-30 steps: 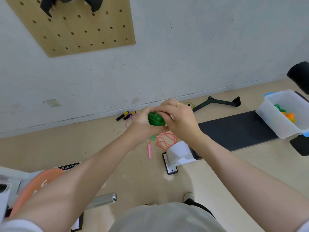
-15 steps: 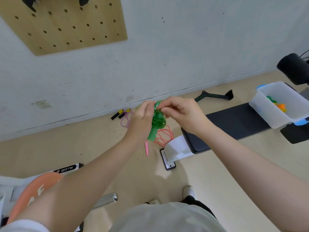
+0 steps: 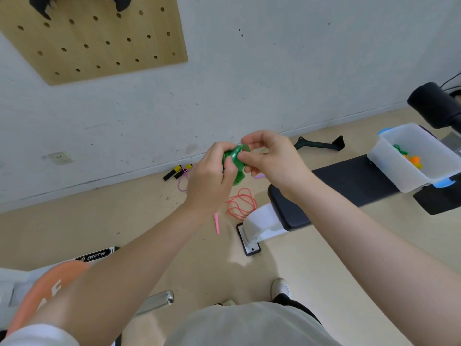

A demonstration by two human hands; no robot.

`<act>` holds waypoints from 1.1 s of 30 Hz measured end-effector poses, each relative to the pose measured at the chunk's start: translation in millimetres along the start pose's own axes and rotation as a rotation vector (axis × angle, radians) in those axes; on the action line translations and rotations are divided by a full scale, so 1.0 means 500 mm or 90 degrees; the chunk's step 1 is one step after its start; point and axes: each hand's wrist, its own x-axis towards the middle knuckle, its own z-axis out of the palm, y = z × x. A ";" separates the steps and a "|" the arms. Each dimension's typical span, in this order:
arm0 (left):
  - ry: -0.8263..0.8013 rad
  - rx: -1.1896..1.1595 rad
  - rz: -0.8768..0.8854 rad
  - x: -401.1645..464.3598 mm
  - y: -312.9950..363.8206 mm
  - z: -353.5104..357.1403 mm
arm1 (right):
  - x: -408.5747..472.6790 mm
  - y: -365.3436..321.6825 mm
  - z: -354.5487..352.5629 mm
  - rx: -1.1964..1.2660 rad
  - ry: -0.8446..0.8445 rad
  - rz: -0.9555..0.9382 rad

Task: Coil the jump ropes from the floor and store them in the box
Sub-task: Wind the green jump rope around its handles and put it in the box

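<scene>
- Green jump rope (image 3: 235, 168): held in the air between both hands, above the floor (image 3: 149, 221), already gathered into a compact bundle. It looks light, thin and limp; the coils probably spring loose if released, so the bundle is best taken across its middle, over all the turns at once.
- Left hand (image 3: 212, 176): fingers curled round the bundle's left side, clamping the coils.
- Right hand (image 3: 272, 161): thumb and fingertips pinch the rope's upper loop; the grip is narrow.
- Red jump rope (image 3: 240, 203): loose loops on the floor beside the bench (image 3: 349, 181), not yet coiled.
- Box (image 3: 389, 166): white, open, resting on the bench, well to the right of the hands; green and orange items lie inside.
</scene>
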 end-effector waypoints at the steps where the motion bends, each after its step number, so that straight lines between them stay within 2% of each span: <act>1: 0.000 -0.005 0.004 -0.003 -0.003 -0.001 | 0.002 0.001 -0.001 -0.008 -0.022 0.010; 4: -0.014 -0.011 0.020 -0.009 -0.008 -0.003 | 0.009 0.003 -0.008 -0.037 -0.063 0.005; 9: -0.070 -0.045 -0.031 -0.014 -0.017 -0.007 | 0.017 0.017 -0.008 -0.069 -0.097 0.030; 12: -0.130 -0.171 -0.135 -0.014 -0.010 -0.008 | 0.020 0.024 -0.001 -0.030 -0.091 0.050; 16: -0.236 -0.370 -0.321 0.003 0.003 -0.022 | 0.017 0.029 0.003 -0.057 -0.069 -0.007; 19: -0.313 -0.448 -0.359 0.017 0.004 -0.040 | 0.012 0.030 0.001 -0.145 -0.099 -0.055; 26: -0.246 -0.405 -0.398 0.014 0.002 -0.026 | 0.011 0.031 -0.004 -0.185 -0.154 -0.030; 30: -0.214 -0.400 -0.421 0.014 0.005 -0.019 | 0.007 0.035 0.007 -0.183 -0.116 -0.011; 33: -0.240 -0.418 -0.391 0.016 0.009 -0.025 | 0.003 0.034 0.017 -0.123 -0.074 -0.012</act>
